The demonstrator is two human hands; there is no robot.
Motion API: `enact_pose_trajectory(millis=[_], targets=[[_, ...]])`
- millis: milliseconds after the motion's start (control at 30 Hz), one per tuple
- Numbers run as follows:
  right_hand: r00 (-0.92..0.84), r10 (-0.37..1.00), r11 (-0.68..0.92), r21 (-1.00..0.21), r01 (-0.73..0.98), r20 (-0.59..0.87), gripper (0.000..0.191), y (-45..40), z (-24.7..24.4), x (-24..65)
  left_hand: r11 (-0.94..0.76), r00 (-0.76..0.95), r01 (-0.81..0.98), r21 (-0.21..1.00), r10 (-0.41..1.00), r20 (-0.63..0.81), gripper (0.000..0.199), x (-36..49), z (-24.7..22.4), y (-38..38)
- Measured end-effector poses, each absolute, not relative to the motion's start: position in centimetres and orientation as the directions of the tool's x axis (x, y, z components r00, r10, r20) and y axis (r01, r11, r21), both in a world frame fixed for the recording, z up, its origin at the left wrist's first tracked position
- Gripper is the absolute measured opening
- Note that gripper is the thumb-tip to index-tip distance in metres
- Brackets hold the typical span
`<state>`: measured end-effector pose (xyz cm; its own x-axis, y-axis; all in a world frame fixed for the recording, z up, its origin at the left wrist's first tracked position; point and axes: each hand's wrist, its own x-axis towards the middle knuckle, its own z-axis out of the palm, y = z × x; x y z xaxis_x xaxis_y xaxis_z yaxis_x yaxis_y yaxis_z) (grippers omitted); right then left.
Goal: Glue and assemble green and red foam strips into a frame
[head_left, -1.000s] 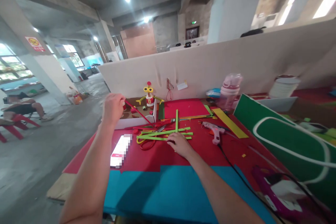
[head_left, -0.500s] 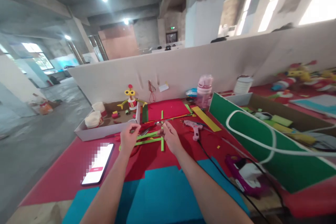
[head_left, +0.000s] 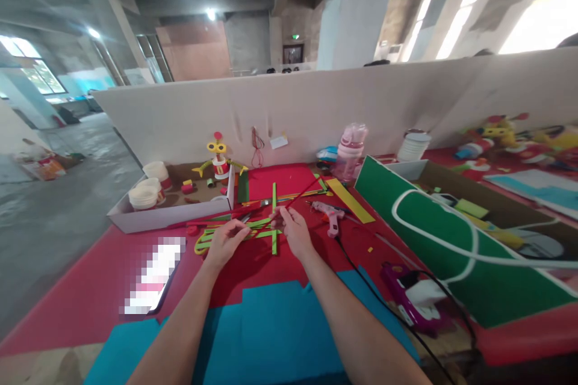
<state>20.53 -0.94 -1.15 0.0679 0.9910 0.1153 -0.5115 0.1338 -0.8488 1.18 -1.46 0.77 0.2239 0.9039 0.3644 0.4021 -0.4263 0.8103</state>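
Observation:
My left hand (head_left: 227, 242) has its fingers pinched together near the end of a thin red strip (head_left: 298, 195). Closed on the same strip, my right hand (head_left: 292, 231) is a little to the right, and the strip runs past it up and to the right. Beneath and between the hands lie light green strips (head_left: 274, 245), one of them standing lengthwise across the red table cover. Yellow-handled scissors (head_left: 200, 245) rest left of my left hand. A pink glue gun (head_left: 332, 216) lies right of my right hand.
A white box (head_left: 167, 218) with cups and a yellow-eyed figure (head_left: 217, 148) stands back left. A phone (head_left: 156, 277) lies left. Right are a green-sided box (head_left: 419, 246), purple power strip (head_left: 413, 307) and black cable. Blue sheets (head_left: 275, 337) lie in front.
The red strip now shows stretched between and beyond my hands. My left hand has turned flatter, with its fingers pointing right. The camera view has shifted slightly.

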Motion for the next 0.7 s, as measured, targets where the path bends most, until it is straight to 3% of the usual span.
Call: enact_pose_trajectory(millis=[133,233,367,600,700], targets=[[-0.366,0.93,-0.094,-0.955,-0.283,0.017,0.038,-2.4,-0.9,19.3,-0.317,0.147,0.197,0.928,0.945,0.292,0.026,1.6,0.8,-1.7],[-0.492,0.871,-0.104,-0.977,-0.186,0.001,0.039,-3.4,-0.9,18.4,-0.198,0.202,0.087,0.976,0.963,0.178,0.03,2.0,0.7,-1.9],[-0.518,0.855,-0.111,-0.984,-0.142,-0.021,0.039,-3.9,-0.8,18.1,-0.109,0.262,-0.023,0.994,0.959,0.112,0.029,2.2,0.8,-2.3],[-0.516,0.854,-0.171,-0.973,-0.157,-0.067,0.038,-3.5,-0.8,18.2,-0.141,0.281,-0.029,0.99,0.949,0.144,0.027,2.0,0.6,-2.2],[-0.412,0.911,-0.138,-0.965,-0.225,-0.035,0.038,-3.0,-1.2,18.3,-0.135,0.303,-0.018,0.991,0.943,0.134,0.03,2.2,0.4,-2.1]])
